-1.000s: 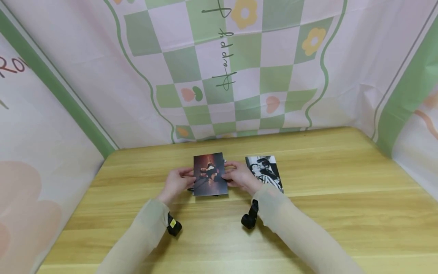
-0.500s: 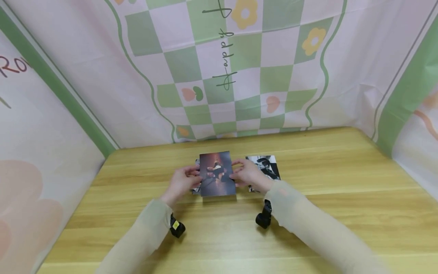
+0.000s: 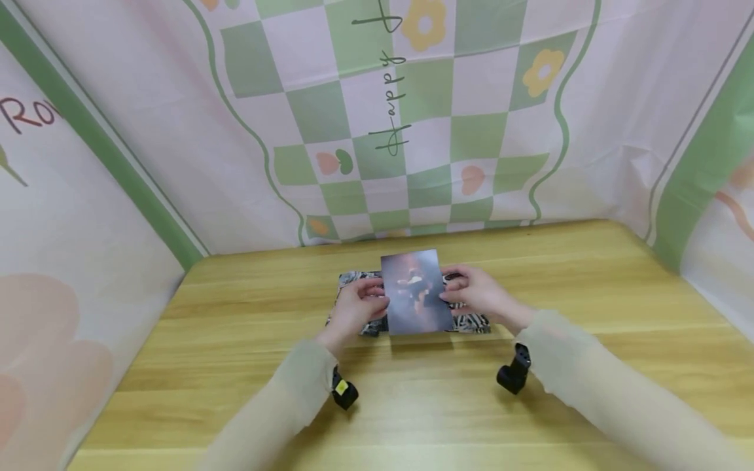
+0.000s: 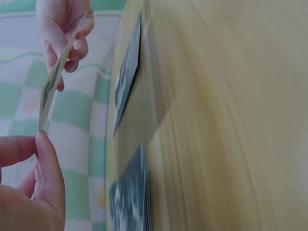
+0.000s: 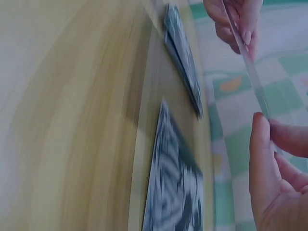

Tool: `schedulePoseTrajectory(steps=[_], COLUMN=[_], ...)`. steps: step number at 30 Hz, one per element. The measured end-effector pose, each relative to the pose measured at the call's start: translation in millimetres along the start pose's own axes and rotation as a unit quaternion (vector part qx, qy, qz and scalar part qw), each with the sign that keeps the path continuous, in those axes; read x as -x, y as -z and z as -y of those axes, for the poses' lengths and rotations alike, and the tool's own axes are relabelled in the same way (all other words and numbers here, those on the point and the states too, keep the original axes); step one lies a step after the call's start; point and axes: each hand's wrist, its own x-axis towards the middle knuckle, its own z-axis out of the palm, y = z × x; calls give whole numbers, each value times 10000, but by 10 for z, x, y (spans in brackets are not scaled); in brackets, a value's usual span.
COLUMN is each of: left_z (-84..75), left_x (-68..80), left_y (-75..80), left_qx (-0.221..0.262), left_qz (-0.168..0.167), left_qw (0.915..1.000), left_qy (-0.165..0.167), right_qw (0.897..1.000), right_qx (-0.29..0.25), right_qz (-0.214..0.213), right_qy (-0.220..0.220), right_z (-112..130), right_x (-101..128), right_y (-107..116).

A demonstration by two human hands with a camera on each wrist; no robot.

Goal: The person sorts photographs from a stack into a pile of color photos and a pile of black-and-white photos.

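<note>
Both hands hold one dark photo card (image 3: pixel 417 291) by its side edges, lifted a little above the wooden table (image 3: pixel 589 288). My left hand (image 3: pixel 372 302) pinches the left edge and my right hand (image 3: pixel 455 294) pinches the right edge. In the left wrist view the card (image 4: pixel 57 77) shows edge-on between my left thumb (image 4: pixel 45 166) and the right hand's fingers (image 4: pixel 72 29). The right wrist view shows the card (image 5: pixel 246 55) edge-on too. Under it lie a stack of photos (image 3: pixel 349 288) on the left and a black-and-white photo (image 3: pixel 471 322) on the right.
A checked green and pink cloth backdrop (image 3: pixel 412 131) closes the table's back and both sides. The flat photos lie near the table's far edge, as the stack (image 5: pixel 183 53) and the single photo (image 5: pixel 173 192) show. Bare wood stretches in front of my arms.
Both hands have carried the dark card to the right and slightly up, from over the left stack to between the stack and the black-and-white photo. Both arms shifted right with it.
</note>
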Motion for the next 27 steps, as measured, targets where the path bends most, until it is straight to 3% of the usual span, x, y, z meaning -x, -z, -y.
schedulePoseTrajectory(steps=[10,20,27], left_z=[25,-30,5], left_x=[-147,-213,-284], left_y=[-628,-1275,-1573], left_qx=[453,901,890], left_qz=[-76,-19,159], left_qw=[9983,9958,9958], left_qy=[-355,-174,114], right_qw=[10000,9995,9968], right_qx=[49,315,787], right_qz=[-42,-46,-110], right_qy=[7,20,-13], right_z=[-207,-527,-728], right_x=[186,355,414], right_y=[557,1131,1397])
